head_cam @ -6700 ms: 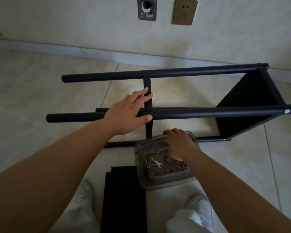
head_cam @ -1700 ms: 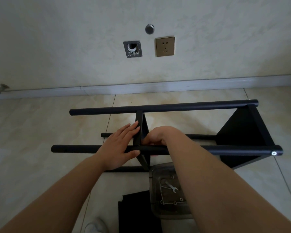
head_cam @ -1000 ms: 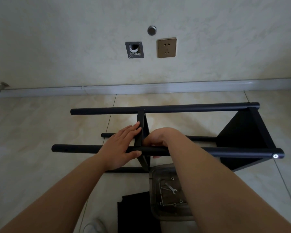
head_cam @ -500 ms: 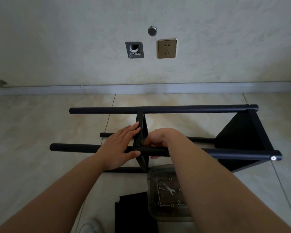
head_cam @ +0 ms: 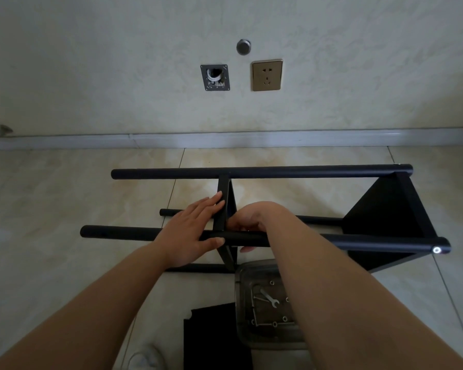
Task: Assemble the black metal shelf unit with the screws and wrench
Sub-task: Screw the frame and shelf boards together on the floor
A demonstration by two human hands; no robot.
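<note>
Between both hands | shelf panel (head_cam: pixel 226 206) | left hand (head_cam: pixel 190 233) flat | right hand (head_cam: pixel 247 222) possibly pinching

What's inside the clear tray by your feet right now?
In the clear tray lie a small wrench, several loose washers or nuts and thin metal pieces. The right forearm covers the tray's right part, so anything there is hidden.

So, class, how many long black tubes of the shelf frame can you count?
4: far tube nearest the wall, near tube under both hands, and two floor tubes, rear and front, partly hidden.
</note>
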